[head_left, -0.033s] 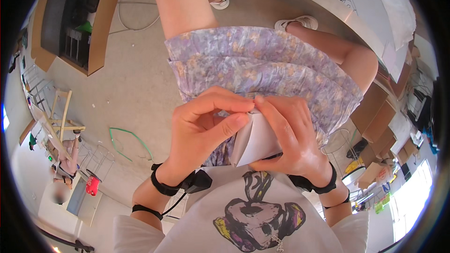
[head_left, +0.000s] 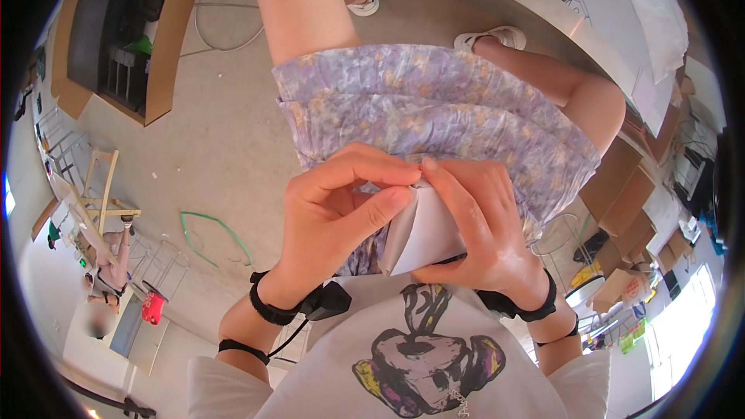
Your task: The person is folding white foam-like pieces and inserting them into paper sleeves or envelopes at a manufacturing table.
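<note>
A small white folded-card or paper box point(head_left: 431, 234) is held just above my lap, with one pale edge turned to the left. My left hand point(head_left: 335, 202) pinches at its upper corner, thumb and fingertips pressed together there. Across its right side lies my right hand point(head_left: 485, 225), with the index fingertip at the same upper corner and the thumb beneath the lower edge. The fingertips of both hands nearly meet. What lies inside or under the box is hidden. Black straps point(head_left: 273, 300) circle both wrists.
Below the hands spreads a purple flowered skirt point(head_left: 419, 109). An open cardboard box point(head_left: 167, 39) with dark contents stands at upper left. A white table point(head_left: 570, 27) curves across the upper right. A green strap loop point(head_left: 217, 237) lies on the floor; another person point(head_left: 115, 271) is far left.
</note>
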The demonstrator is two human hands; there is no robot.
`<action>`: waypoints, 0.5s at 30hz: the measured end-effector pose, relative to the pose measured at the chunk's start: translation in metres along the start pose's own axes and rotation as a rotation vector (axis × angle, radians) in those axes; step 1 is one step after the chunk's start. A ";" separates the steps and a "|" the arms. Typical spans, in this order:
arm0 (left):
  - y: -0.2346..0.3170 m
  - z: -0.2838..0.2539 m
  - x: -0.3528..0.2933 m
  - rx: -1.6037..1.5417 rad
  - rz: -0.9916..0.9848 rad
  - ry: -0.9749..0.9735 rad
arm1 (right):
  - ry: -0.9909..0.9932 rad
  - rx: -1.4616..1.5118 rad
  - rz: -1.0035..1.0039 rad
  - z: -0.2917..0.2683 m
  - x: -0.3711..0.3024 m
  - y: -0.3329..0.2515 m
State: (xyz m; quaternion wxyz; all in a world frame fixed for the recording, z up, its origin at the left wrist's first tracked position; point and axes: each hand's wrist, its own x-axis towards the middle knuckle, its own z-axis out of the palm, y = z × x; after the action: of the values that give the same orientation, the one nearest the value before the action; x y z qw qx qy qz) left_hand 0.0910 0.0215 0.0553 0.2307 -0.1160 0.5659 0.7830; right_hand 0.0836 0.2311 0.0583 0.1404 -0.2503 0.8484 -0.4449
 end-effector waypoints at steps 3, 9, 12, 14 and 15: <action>0.002 0.002 0.001 -0.020 -0.027 0.023 | 0.008 -0.036 0.012 0.000 0.001 -0.002; 0.006 0.011 -0.004 0.141 0.053 0.165 | 0.008 -0.264 -0.048 0.000 0.001 -0.007; 0.007 0.012 -0.005 0.230 0.130 0.182 | -0.004 -0.322 -0.044 0.001 0.000 -0.009; 0.010 0.012 -0.005 0.211 0.088 0.178 | -0.008 -0.347 -0.044 0.002 0.000 -0.010; 0.010 0.012 -0.004 0.209 0.089 0.186 | -0.013 -0.357 -0.047 0.002 0.000 -0.010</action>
State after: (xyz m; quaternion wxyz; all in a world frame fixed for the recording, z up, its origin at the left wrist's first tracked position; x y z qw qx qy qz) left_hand 0.0909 0.0293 0.0694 0.1534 -0.1382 0.6677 0.7153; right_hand 0.0877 0.2249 0.0654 0.0886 -0.2937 0.9070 -0.2887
